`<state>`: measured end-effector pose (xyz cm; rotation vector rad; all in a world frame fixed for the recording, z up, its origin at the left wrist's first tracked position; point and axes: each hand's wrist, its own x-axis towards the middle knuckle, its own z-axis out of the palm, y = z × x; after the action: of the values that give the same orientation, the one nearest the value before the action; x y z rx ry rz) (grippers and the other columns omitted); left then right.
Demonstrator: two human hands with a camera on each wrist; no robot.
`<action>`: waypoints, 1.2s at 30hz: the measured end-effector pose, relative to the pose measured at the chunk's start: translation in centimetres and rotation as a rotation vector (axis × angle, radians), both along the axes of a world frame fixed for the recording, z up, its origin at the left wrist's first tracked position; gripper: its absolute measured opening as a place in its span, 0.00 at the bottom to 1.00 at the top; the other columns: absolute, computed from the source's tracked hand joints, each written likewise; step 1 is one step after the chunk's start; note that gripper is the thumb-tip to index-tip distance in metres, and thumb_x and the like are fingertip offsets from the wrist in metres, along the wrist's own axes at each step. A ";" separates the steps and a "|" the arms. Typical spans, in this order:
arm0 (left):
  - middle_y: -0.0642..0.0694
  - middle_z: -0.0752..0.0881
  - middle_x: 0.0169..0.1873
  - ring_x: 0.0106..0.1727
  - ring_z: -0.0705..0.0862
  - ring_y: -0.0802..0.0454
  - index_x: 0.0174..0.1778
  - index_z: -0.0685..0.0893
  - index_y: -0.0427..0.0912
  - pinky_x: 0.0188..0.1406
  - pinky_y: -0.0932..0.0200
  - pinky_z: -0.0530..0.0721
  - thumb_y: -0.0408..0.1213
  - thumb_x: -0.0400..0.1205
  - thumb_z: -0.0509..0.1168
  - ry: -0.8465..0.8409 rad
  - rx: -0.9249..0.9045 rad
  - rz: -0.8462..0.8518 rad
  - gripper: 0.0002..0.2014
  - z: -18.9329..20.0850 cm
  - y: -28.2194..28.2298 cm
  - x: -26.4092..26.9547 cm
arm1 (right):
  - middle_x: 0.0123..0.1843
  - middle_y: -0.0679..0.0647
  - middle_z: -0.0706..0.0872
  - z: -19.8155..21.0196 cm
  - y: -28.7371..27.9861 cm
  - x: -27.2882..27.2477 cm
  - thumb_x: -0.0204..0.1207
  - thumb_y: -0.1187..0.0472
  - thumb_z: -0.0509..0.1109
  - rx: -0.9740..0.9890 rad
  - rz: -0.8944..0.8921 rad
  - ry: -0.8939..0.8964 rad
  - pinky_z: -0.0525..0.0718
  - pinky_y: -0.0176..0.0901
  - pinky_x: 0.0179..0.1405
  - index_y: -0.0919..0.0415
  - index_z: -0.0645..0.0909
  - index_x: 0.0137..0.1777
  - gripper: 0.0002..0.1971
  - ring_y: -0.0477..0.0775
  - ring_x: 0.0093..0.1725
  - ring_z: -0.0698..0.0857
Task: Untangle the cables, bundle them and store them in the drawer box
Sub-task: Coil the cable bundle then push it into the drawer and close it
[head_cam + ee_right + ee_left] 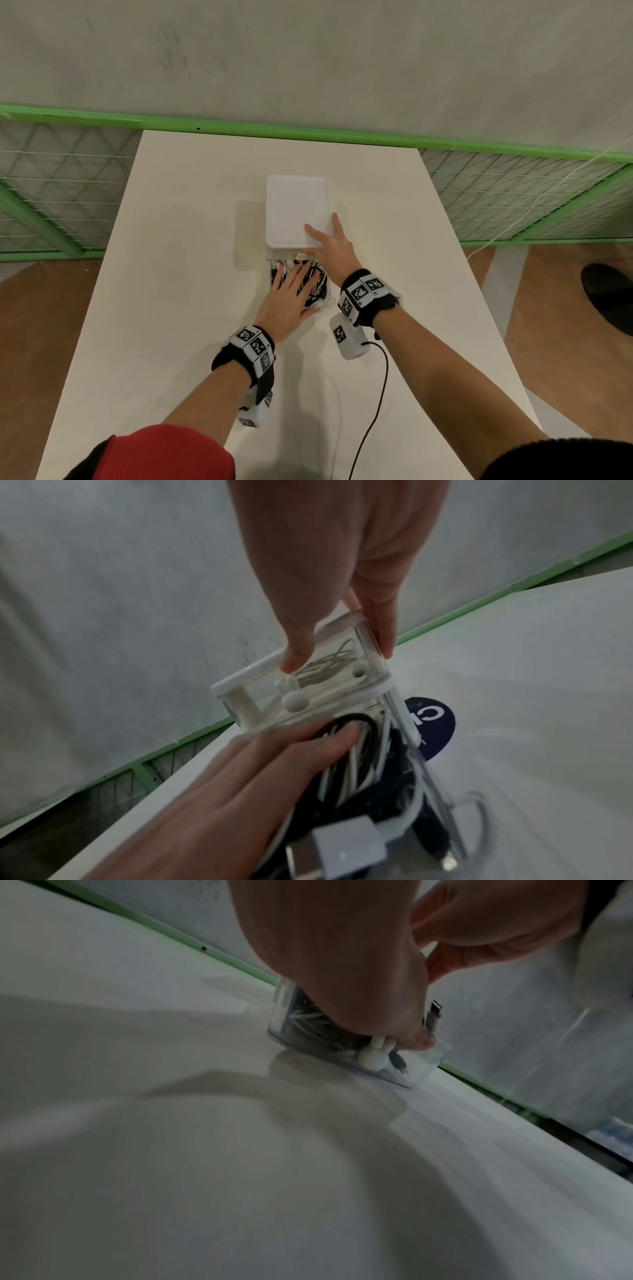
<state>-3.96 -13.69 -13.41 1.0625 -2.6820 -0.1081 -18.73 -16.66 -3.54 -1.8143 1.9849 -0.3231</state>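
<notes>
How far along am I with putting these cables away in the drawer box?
Nearly done. The black and white cables already lie in the pulled-out drawer. In hand: your left hand presses them down flat while your right hand rests on the box top. Left: slide the drawer shut. Whether every cable is bundled cannot be told.

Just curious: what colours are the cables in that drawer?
Black and white cables, mixed together; the right wrist view shows them best.
</notes>
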 end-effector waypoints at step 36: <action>0.38 0.78 0.69 0.73 0.71 0.44 0.71 0.76 0.40 0.75 0.39 0.59 0.54 0.87 0.37 0.107 0.005 -0.018 0.31 0.2 0.0 1.8 | 0.76 0.67 0.63 -0.9 0.2 -0.7 0.81 0.60 0.63 -0.120 0.270 0.163 0.57 0.63 0.78 0.64 0.72 0.66 0.16 0.78 0.77 0.53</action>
<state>-2.14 -13.67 -13.22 1.0044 -2.5978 -0.1695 -19.38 -16.50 -4.42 -2.2174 1.8251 -0.2206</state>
